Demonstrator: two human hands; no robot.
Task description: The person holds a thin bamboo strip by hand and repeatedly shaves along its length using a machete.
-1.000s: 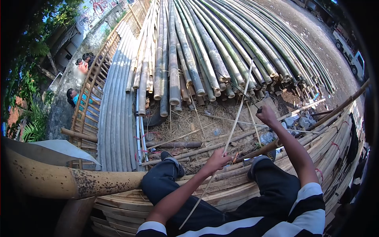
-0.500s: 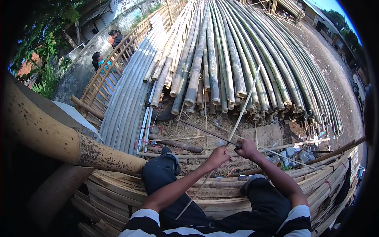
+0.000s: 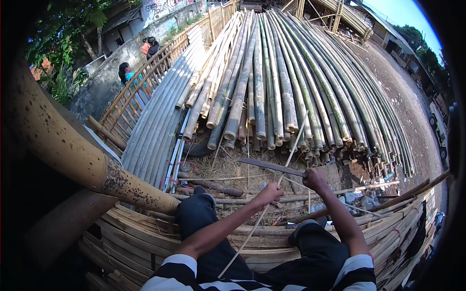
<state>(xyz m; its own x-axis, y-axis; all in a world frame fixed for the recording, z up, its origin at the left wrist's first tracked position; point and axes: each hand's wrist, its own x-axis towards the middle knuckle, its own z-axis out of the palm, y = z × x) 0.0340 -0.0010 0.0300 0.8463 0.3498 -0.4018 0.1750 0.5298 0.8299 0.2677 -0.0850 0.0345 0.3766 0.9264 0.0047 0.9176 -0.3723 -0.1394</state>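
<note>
My left hand (image 3: 270,194) is closed around a long thin bamboo strip (image 3: 253,224), which slants from near my lap up toward the pole ends. In my right hand (image 3: 316,179), fingers wrap the handle of a large knife (image 3: 272,166). Its long dark blade points left with the broad side showing, and it crosses the strip just above my left hand. Whether blade and strip touch, I cannot tell. Both hands are held in front of my knees, a short way apart.
A big stack of bamboo poles (image 3: 262,97) fills the ground ahead. A thick spotted bamboo pole (image 3: 138,190) lies close on my left. Split bamboo slats (image 3: 141,237) are piled under me. Two people (image 3: 130,73) are beyond the bamboo fence (image 3: 141,89).
My right hand has moved right, away from my left hand, and the knife has turned so its broad side shows. My left hand keeps hold of the strip. The view has shifted slightly.
</note>
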